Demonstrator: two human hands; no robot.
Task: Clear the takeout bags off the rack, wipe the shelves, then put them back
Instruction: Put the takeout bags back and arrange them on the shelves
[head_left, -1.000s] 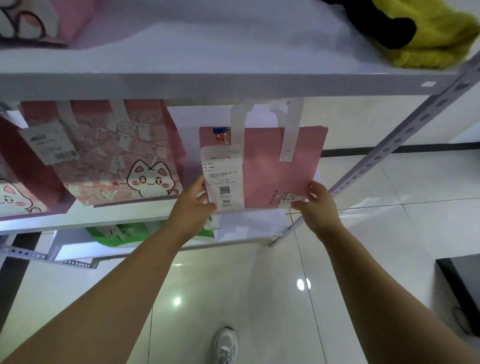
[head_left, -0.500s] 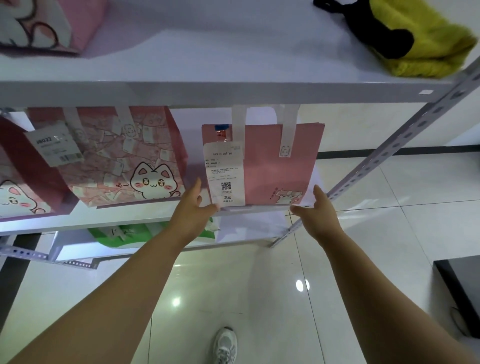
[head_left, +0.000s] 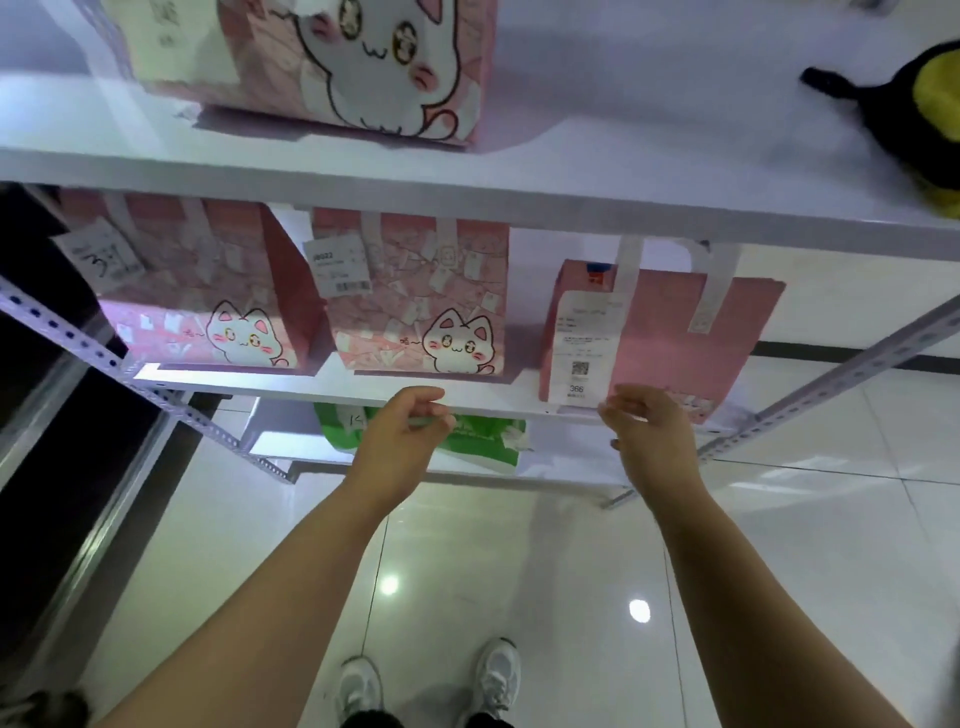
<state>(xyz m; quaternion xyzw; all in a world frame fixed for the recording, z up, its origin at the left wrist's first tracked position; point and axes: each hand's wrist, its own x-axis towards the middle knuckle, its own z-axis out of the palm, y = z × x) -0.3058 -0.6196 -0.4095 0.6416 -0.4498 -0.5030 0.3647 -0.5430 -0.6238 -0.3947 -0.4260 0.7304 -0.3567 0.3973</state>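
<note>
A plain pink takeout bag with white handles and a long receipt stands at the right end of the middle shelf of a white rack. Left of it stand two pink cat-print bags. Another cat-print bag sits on the top shelf. My left hand hovers just in front of the middle shelf's edge, fingers loosely curled, holding nothing. My right hand hangs just below the plain pink bag, fingers apart, not touching it.
A green and white bag lies on the lower shelf behind my left hand. A black and yellow plush thing sits at the top shelf's right end. Perforated grey uprights frame the rack. Glossy white floor tiles and my white shoes are below.
Both hands have let go of the plain pink bag and drawn back from it. My view has shifted left and back, so more bags and the top shelf's bag show.
</note>
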